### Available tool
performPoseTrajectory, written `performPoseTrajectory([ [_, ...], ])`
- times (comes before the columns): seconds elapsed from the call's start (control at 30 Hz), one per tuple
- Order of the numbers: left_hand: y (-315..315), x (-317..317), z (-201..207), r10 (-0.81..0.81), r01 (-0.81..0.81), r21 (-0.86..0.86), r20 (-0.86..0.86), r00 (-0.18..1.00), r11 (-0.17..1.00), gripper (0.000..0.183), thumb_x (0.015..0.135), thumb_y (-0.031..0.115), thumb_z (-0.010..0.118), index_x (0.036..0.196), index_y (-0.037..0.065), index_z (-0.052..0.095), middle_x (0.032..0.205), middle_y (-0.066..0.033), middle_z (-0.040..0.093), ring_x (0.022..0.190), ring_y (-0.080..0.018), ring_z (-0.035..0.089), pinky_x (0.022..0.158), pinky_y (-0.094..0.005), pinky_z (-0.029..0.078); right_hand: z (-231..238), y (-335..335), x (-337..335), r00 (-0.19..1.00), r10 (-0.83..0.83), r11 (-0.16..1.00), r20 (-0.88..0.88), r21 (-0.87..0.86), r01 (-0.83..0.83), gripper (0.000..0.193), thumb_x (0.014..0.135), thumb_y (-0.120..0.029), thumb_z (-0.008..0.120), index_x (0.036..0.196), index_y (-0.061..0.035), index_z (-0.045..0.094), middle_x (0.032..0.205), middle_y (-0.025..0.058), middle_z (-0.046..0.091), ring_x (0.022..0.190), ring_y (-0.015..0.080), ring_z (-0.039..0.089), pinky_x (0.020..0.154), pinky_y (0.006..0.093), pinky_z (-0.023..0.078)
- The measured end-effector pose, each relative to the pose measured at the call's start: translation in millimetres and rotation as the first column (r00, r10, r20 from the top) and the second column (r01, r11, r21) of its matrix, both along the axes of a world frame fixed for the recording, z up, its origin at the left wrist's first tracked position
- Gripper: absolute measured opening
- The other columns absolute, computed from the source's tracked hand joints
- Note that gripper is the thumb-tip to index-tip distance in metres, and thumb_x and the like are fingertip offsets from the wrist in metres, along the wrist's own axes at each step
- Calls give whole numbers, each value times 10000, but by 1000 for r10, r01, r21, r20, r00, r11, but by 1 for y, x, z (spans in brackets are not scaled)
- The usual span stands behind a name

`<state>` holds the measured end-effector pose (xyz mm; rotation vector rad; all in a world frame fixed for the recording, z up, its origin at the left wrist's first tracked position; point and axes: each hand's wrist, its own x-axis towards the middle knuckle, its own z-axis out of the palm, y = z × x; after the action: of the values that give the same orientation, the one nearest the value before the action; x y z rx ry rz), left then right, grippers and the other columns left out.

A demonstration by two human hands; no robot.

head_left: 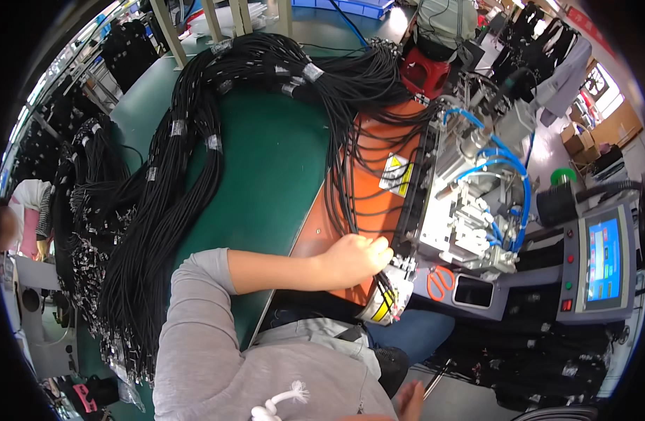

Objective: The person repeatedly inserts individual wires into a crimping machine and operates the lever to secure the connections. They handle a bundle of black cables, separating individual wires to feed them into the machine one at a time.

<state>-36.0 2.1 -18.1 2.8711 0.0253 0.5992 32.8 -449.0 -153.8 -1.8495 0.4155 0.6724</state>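
Left hand [359, 259] curls around black cables [352, 220] above orange panel [314, 243], beside machine [462, 224]; right hand [409, 401] low, grip unclear. Strands best kept parallel, untwisted, ends even, slack free.

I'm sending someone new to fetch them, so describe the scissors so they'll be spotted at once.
Find the big metal machine with looping blue tubes on the right. Just below it in the picture, a grey ledge holds a dark-screened phone; the scissors lie directly left of the phone. Their orange-red colour and open loops set them apart from the phone's flat, dark rectangle.
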Motion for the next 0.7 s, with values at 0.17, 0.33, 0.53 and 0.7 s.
performPoseTrajectory([
  [0.17,-3,-2,0,20,-17,-44,62,998,999,190,698,25,584,883,50,551,792,-71,535,681,-237,607,574,-332,499,-36,-23,-74,972,145,989,184,-60,-136,345,936,-257,547,1202,-39,529,1137,61,529,1022,154,488,882,296,401],
  [0.33,1,-1,0,-17,16,9,167,986,1000,84,681,84,580,764,89,566,739,-81,540,692,-262,593,581,-378,501,-15,-16,-100,907,316,945,280,-175,-275,347,965,-185,496,1255,6,487,1194,94,524,1117,170,478,970,301,370],
  [0.53,1,-4,2,100,-100,-11,47,994,995,148,811,62,584,953,69,625,925,-73,639,825,-275,633,671,-361,510,16,17,-79,957,243,929,162,246,-277,483,910,-201,558,1335,-6,436,1316,105,483,1193,204,460,1018,324,349],
  [0.7,2,0,5,106,-106,22,7,994,994,138,828,91,592,955,62,640,939,-74,646,828,-271,635,680,-354,514,37,59,-49,934,319,903,159,248,-350,451,862,-172,607,1277,-22,512,1252,112,543,1135,199,512,969,315,400],
])
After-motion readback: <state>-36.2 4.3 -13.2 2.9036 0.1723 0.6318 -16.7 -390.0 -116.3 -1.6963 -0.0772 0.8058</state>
